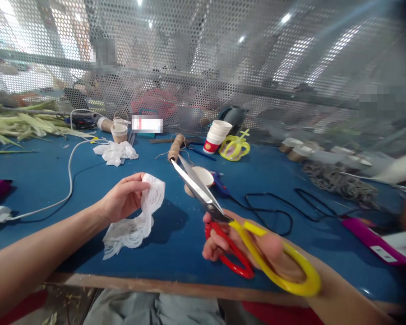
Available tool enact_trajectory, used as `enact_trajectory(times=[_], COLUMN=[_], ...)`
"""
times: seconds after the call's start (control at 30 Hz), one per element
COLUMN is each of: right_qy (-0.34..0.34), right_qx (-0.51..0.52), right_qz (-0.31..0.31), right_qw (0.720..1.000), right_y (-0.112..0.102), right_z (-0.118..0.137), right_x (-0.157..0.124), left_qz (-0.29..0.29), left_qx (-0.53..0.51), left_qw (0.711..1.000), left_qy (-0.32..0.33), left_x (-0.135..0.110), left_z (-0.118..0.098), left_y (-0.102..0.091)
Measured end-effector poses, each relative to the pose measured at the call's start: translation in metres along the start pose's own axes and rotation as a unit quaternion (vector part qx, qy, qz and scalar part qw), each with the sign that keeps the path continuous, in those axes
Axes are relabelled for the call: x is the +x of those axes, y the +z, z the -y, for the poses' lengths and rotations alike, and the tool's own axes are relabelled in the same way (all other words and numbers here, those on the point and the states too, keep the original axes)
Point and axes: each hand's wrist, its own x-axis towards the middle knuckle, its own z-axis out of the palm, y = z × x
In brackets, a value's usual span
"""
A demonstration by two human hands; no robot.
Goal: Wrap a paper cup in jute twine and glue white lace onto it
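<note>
My left hand (123, 198) pinches a strip of white lace ribbon (138, 221) that droops down toward the blue table top (176, 234). My right hand (253, 250) grips a pair of scissors (223, 214) with one red and one yellow handle loop. The steel blades point up and to the left, slightly apart, their tips a short way right of the lace. A small paper cup (201, 178) lies just behind the blades.
A bunch of white lace (117, 152), a twine spool (175, 147), stacked paper cups (217, 135), a yellow crown shape (235, 147), a blue glue gun (219, 183) with black cable, a white cable (69, 180) and green leaves (20, 124) lie on the table. A perforated metal screen (203, 54) stands behind.
</note>
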Motion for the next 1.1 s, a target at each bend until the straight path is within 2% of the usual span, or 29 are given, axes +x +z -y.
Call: enact_trajectory(times=[0.1, 0.17, 0.27, 0.33, 0.37, 0.4, 0.47, 0.5, 0.57, 0.63, 0.67, 0.73, 0.8, 0.93, 1.03, 1.07, 1.1], right_qy=[0.051, 0.073, 0.088, 0.108, 0.119, 0.130, 0.143, 0.147, 0.148, 0.134, 0.119, 0.087, 0.078, 0.104, 0.087, 0.071, 0.044], right_qx=[0.177, 0.247, 0.261, 0.244, 0.233, 0.220, 0.187, 0.163, 0.079, -0.064, -0.149, -0.307, -0.402, -0.483, -0.557, -0.568, -0.562], right_qz=[0.057, 0.077, 0.072, 0.056, 0.049, 0.045, 0.030, 0.019, -0.015, -0.062, -0.089, -0.139, -0.146, -0.090, -0.059, -0.058, -0.059], right_qw=[0.981, 0.963, 0.958, 0.962, 0.964, 0.966, 0.971, 0.975, 0.986, 0.987, 0.978, 0.937, 0.900, 0.865, 0.824, 0.818, 0.824], right_y=[0.000, 0.000, 0.001, 0.001, 0.001, 0.001, 0.002, 0.002, 0.006, 0.011, 0.015, 0.022, 0.028, 0.028, 0.022, 0.022, 0.023], right_z=[0.008, 0.010, 0.005, 0.000, -0.001, -0.002, 0.000, 0.003, 0.009, 0.012, 0.012, 0.006, -0.005, -0.014, 0.000, 0.006, 0.013], right_x=[-0.001, -0.003, -0.005, -0.005, -0.005, -0.005, -0.004, -0.002, 0.002, 0.009, 0.014, 0.025, 0.035, 0.043, 0.039, 0.038, 0.037], left_qz=[0.006, 0.002, 0.000, 0.037, 0.089, 0.160, 0.283, 0.315, 0.319, 0.292, 0.283, 0.278, 0.280, 0.292, 0.291, 0.290, 0.288], left_qx=[0.003, 0.013, 0.060, 0.161, 0.249, 0.351, 0.527, 0.579, 0.653, 0.703, 0.718, 0.732, 0.735, 0.727, 0.711, 0.701, 0.688], left_qw=[1.000, 1.000, 0.998, 0.986, 0.964, 0.922, 0.801, 0.752, 0.686, 0.648, 0.635, 0.622, 0.617, 0.622, 0.639, 0.651, 0.665], left_qy=[0.010, 0.009, 0.013, 0.032, 0.037, 0.031, -0.002, -0.017, -0.033, -0.023, -0.012, 0.007, 0.016, 0.018, 0.030, 0.035, 0.039], left_x=[-0.001, 0.000, 0.001, 0.000, -0.002, -0.005, -0.012, -0.016, -0.021, -0.023, -0.022, -0.019, -0.015, -0.011, -0.010, -0.010, -0.009], left_z=[0.003, 0.005, 0.002, -0.010, -0.018, -0.027, -0.043, -0.048, -0.050, -0.044, -0.039, -0.030, -0.025, -0.023, -0.023, -0.023, -0.023], left_y=[0.002, 0.002, -0.001, -0.005, -0.008, -0.010, -0.014, -0.015, -0.015, -0.015, -0.015, -0.015, -0.014, -0.014, -0.014, -0.014, -0.014])
